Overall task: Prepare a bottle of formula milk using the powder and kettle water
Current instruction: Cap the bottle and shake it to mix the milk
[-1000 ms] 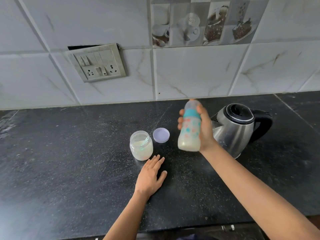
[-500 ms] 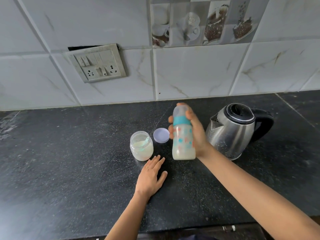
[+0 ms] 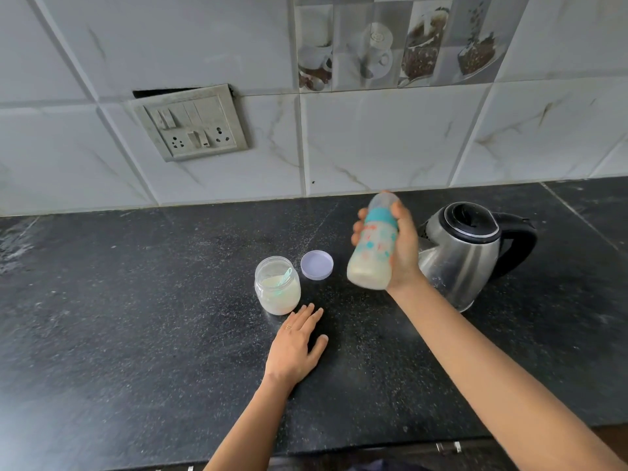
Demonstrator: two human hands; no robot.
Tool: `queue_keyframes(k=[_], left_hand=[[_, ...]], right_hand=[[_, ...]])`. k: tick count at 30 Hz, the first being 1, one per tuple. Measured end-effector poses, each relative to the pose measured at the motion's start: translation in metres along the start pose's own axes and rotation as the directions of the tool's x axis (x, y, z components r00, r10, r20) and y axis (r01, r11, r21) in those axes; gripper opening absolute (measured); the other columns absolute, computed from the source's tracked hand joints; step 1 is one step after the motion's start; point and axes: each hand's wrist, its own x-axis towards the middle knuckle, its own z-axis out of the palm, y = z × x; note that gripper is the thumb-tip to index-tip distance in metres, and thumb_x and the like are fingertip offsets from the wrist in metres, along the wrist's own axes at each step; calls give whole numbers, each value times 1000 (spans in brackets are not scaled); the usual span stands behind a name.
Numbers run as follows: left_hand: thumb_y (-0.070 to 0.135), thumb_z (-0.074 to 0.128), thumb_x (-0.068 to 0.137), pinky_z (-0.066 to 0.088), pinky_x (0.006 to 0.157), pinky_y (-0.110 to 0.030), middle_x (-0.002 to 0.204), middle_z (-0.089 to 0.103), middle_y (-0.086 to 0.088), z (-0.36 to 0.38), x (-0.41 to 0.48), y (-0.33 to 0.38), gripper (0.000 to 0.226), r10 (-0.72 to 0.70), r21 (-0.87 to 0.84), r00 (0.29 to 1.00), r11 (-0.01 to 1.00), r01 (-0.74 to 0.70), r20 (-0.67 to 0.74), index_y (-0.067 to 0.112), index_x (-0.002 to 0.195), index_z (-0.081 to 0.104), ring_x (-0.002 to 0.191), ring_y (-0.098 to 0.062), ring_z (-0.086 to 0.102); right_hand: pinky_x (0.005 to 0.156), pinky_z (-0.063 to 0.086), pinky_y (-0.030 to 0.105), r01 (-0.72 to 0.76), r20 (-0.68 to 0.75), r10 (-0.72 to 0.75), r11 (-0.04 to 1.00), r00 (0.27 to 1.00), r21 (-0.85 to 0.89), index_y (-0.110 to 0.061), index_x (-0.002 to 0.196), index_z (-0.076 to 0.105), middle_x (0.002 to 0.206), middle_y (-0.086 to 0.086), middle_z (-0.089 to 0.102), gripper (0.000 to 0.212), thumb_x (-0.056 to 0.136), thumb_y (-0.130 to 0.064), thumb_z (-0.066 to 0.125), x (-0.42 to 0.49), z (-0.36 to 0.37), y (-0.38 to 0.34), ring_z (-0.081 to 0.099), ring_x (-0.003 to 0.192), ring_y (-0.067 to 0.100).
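Observation:
My right hand grips a capped baby bottle with a teal collar and milky liquid, held tilted above the black counter, just left of the steel kettle. An open jar of white formula powder with a scoop inside stands left of the bottle. The jar's lilac lid lies upside down behind it. My left hand rests flat on the counter, fingers straight, just in front of the jar and apart from it.
A tiled wall with a switch and socket plate runs along the back of the counter. The counter's front edge lies near the bottom of the view, with a cabinet below.
The bottle went down and left, then came back up and right with a tilt, as in shaking. My left hand has stayed flat on the counter.

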Motion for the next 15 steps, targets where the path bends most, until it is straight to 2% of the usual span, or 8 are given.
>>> queue_keyframes(k=[1,3,6,8,11,13,15], left_hand=[[55,31,94,2,119,-20,157,29,3,1,0,0,62,-2,1,1000,1000,2,1,27,149,34,146,-8,19],[57,30,94,7,121,-25,157,30,3,1,-1,-1,63,-8,-6,1000,1000,8,7,27,149,33,147,-9,19],[57,30,93,9,121,-28,157,30,3,2,0,-2,63,-10,-8,1000,1000,10,14,27,149,34,147,-10,20],[55,32,94,5,120,-23,156,31,3,1,0,-1,62,-2,-1,1000,1000,2,0,27,148,34,146,-9,20],[52,35,96,-1,117,-18,156,31,3,0,-1,0,59,2,7,1000,1000,-2,-10,25,149,36,146,-7,19],[52,35,95,-1,117,-18,156,32,3,0,-1,0,60,4,6,1000,1000,-4,-10,25,149,36,146,-6,19],[54,33,95,-1,117,-18,156,32,4,0,0,-1,61,6,6,1000,1000,-6,-7,26,148,35,146,-6,18]], right_hand=[[54,52,26,15,-43,-13,998,999,54,-10,92,63,79,5,62,55,50,-36,86,3,-2,-1,61,61,17],[54,52,27,-37,-26,37,999,999,-9,-12,91,67,80,6,62,55,48,-39,87,-2,-4,6,61,61,19],[54,52,32,-52,165,95,968,982,-246,-22,113,58,89,15,58,49,71,-39,76,-17,-4,19,59,60,26],[53,52,30,-45,151,69,986,986,-161,-17,108,60,87,13,60,51,66,-37,80,-13,1,12,60,60,24],[53,53,26,-18,-14,20,995,1000,98,-9,93,60,82,5,61,62,46,-38,89,0,-2,1,62,62,17],[53,53,27,-67,6,66,995,998,73,-8,95,60,84,7,60,60,50,-37,88,-2,-4,5,61,62,19],[54,52,30,-93,93,102,991,990,-101,-15,109,57,88,12,58,55,65,-37,80,-13,-5,16,59,61,23]])
